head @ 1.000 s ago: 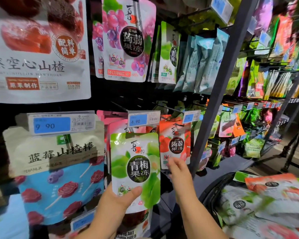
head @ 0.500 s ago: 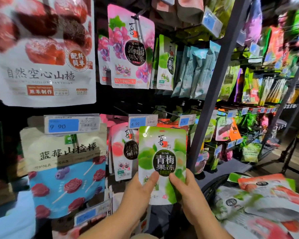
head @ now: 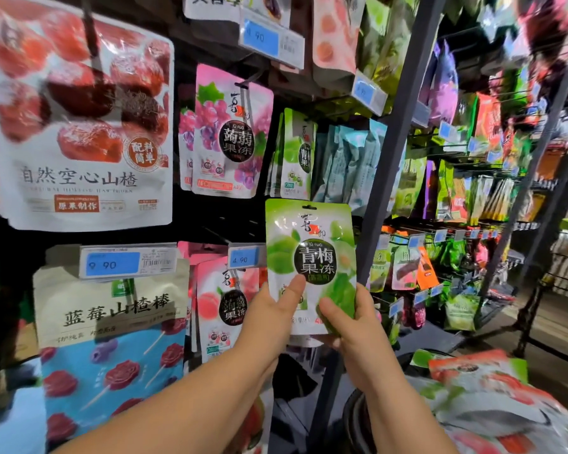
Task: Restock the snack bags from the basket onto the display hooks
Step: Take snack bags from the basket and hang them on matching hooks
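Your left hand (head: 269,309) is pinching the green jelly bag (head: 310,257) by its lower part, your right hand (head: 358,329) is gripping its bottom corner; you are lifting it higher than before, toward the matching green bags (head: 297,152) at 12 o'clock, so hanging seems close

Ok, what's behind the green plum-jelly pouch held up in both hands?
The green plum-jelly pouch, gripped by the left hand and the right hand, covers the right end of a blue price tag and edges over the dark metal rack post. Any hook or bags directly behind it are covered.
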A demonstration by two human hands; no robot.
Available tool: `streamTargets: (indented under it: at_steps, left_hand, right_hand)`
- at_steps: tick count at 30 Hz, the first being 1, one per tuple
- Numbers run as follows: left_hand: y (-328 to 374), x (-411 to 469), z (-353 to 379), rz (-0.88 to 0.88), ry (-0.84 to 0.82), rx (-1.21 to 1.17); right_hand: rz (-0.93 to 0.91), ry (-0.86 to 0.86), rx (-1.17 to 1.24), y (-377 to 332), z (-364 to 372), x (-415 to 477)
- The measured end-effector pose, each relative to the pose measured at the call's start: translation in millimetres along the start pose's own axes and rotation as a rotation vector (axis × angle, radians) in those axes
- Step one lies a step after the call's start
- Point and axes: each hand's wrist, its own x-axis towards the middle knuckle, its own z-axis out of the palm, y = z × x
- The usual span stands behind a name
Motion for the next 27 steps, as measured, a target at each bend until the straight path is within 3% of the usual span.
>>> streamTargets:
  at_steps: [11,15,19,27]
  left_hand:
    - [53.9,59.7,21.0,0.019,-0.038,0.170]
    - [71.9,91.3,30.5,0.063,-0.065,0.209]
    - [99.9,118.4,37.3,0.075,-0.082,0.373]
    - [110.3,168.9,51.1,0.054,-0.041,0.280]
  right_hand:
    - [-0.168,0.166,0.103,-39.1,-1.7,58.7]
    - [-0.287,0.149,0.077,-61.3,-7.0,86.6]
    - [-0.271,0.141,0.154,-73.9,-13.3,116.0]
    - [-0.300,0.117,0.134,-83.9,-17.1,160.4]
